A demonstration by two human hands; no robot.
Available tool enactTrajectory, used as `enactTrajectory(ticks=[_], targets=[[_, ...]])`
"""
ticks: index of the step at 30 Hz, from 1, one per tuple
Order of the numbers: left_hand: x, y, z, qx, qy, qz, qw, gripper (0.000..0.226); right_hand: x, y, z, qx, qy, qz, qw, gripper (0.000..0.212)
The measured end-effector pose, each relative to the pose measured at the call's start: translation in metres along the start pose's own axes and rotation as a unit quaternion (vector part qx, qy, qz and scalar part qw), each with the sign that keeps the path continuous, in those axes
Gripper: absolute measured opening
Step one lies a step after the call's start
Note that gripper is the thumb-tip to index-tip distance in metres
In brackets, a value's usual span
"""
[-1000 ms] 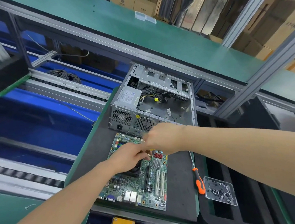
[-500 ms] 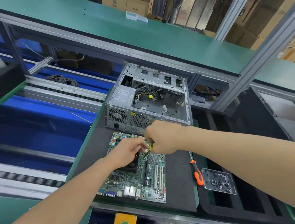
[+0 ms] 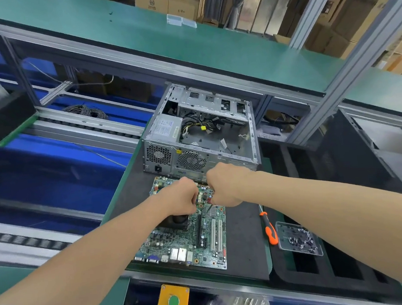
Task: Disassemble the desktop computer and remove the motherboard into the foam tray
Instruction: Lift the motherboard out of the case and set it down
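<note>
On the black mat (image 3: 245,245), just before the open case (image 3: 193,133), the motherboard (image 3: 190,244) lies flat, not yet in the foam tray (image 3: 281,270). The left hand (image 3: 182,197) and right hand (image 3: 226,184) curl their fingers over its far end; whether they grip anything is hidden. It looks light, stiff and fragile, best lifted by its bare edges.

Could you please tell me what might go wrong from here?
1. The left hand and right hand work with curled fingers on the green motherboard lying on the black mat; a hard tug might drag it.
2. The right forearm passes close by the orange-handled screwdriver and could knock it against the clear plastic screw tray.
</note>
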State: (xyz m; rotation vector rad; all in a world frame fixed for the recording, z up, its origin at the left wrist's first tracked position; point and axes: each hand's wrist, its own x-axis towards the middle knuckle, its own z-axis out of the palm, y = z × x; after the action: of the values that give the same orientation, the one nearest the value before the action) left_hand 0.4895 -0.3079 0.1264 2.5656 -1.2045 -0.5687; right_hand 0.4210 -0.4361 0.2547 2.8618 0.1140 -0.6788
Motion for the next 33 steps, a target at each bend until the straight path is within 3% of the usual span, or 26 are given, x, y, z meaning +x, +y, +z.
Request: enactTrajectory(ticks=[8, 11, 13, 18, 21, 26, 30, 33], targets=[[0.006, 0.009, -0.003, 0.085, -0.048, 0.022, 0.995, 0.024, -0.004, 0.006, 0.001, 0.033, 0.012, -0.010, 0.999, 0.036], [0.004, -0.003, -0.003, 0.017, -0.036, 0.045, 0.998, 0.026, -0.006, 0.000, -0.002, 0.067, 0.016, -0.041, 0.997, 0.039], [0.000, -0.015, 0.001, -0.030, -0.016, 0.073, 0.997, 0.015, -0.009, -0.007, -0.003, 0.074, 0.007, -0.068, 0.995, 0.043], [-0.022, -0.032, 0.017, -0.097, 0.026, 0.118, 0.988, 0.013, -0.007, -0.024, 0.002, 0.066, 0.008, -0.072, 0.995, 0.033], [-0.028, -0.039, 0.023, -0.099, 0.018, 0.109, 0.989, 0.026, -0.007, -0.028, 0.002, 0.053, 0.015, -0.063, 0.996, 0.030], [-0.042, -0.055, 0.017, -0.269, 0.085, 0.039, 0.959, 0.064, -0.005, -0.029, -0.019, 0.058, 0.046, -0.074, 0.995, 0.033], [-0.052, -0.076, 0.019, -0.328, 0.094, 0.007, 0.940, 0.045, 0.004, -0.048, -0.035, 0.065, 0.065, -0.110, 0.990, 0.040], [-0.059, -0.085, 0.026, -0.435, 0.108, -0.010, 0.894, 0.034, 0.011, -0.071, -0.035, 0.082, 0.060, -0.119, 0.988, 0.033]])
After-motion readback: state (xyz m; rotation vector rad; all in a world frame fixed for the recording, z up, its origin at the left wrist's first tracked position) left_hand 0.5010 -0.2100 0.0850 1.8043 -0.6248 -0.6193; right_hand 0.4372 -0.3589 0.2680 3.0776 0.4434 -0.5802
